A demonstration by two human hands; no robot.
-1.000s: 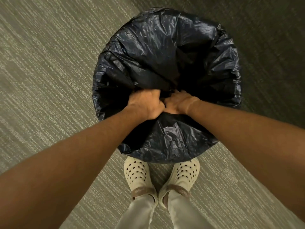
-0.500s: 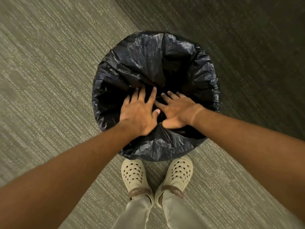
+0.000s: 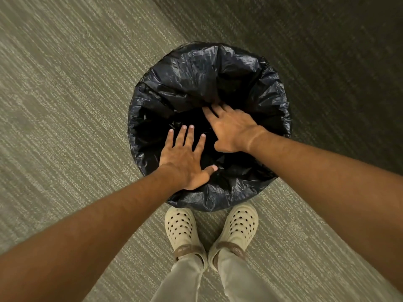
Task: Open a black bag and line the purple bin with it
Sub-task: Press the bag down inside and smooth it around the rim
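A crinkled black bag (image 3: 196,77) lies draped over a round bin straight ahead of me, and it covers the rim all round. The purple bin itself is hidden under the plastic. My left hand (image 3: 185,158) is flat with fingers spread, over the near left part of the bag's dark hollow. My right hand (image 3: 231,129) is also flat and spread, a little farther in, with its fingertips against the far inner fold of the bag. Neither hand grips anything.
The bin stands on grey-green striped carpet (image 3: 65,105), darker at the top right. My two feet in cream perforated clogs (image 3: 181,227) are right against the bin's near side.
A second ago both fists were clenched together on the bag. They opened flat, and now the hands have spread apart, the right one reaching farther in. The view has drawn back from the bin.
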